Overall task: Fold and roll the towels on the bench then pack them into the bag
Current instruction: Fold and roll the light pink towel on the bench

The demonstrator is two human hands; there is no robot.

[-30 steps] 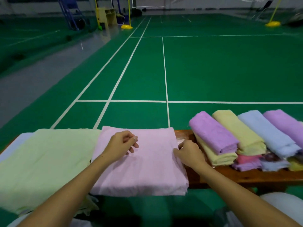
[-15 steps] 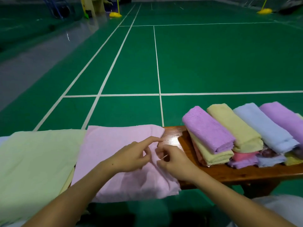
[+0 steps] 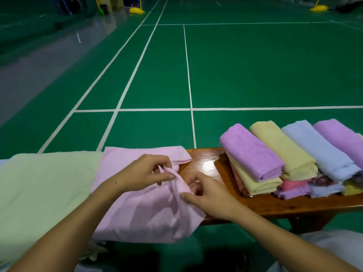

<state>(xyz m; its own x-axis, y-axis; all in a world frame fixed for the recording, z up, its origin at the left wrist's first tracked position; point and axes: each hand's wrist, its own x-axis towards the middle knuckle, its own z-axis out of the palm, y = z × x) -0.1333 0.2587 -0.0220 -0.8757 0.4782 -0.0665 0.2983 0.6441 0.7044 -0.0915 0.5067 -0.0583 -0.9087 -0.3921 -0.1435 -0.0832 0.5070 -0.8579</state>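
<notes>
Currently, the left hand (image 3: 143,173) pinches a raised ridge of the pale pink terry towel (image 3: 141,205) between thumb and curled fingers, near the towel's right edge. The right hand (image 3: 206,195) meets it from the other side, thumb pressed on the cloth and fingers curled round the same gathered edge, so both hands grip one fold. The pink towel lies folded flat across the glossy brown wooden bench (image 3: 208,163), its near edge hanging over the front; judged from this, its rolling is only beginning. To its left, a pale green flat towel (image 3: 43,189) lies spread, touching or slightly under the pink one, not yet rolled. To the right, well clear of the hands, finished rolls are stacked on the bench: a violet rolled towel (image 3: 251,152), a yellow rolled towel (image 3: 280,146), a light blue rolled towel (image 3: 318,148) and a second purple rolled towel (image 3: 341,138) on top, with further yellow, pink and patterned pieces beneath. Several rolls appear complete; at least two towels remain. No bag is in view, so packing appears not yet started. Nothing obstructs the working area; bare bench separates the pink towel from the stack. Beyond lies a green sports court floor with white lines (image 3: 255,65).
</notes>
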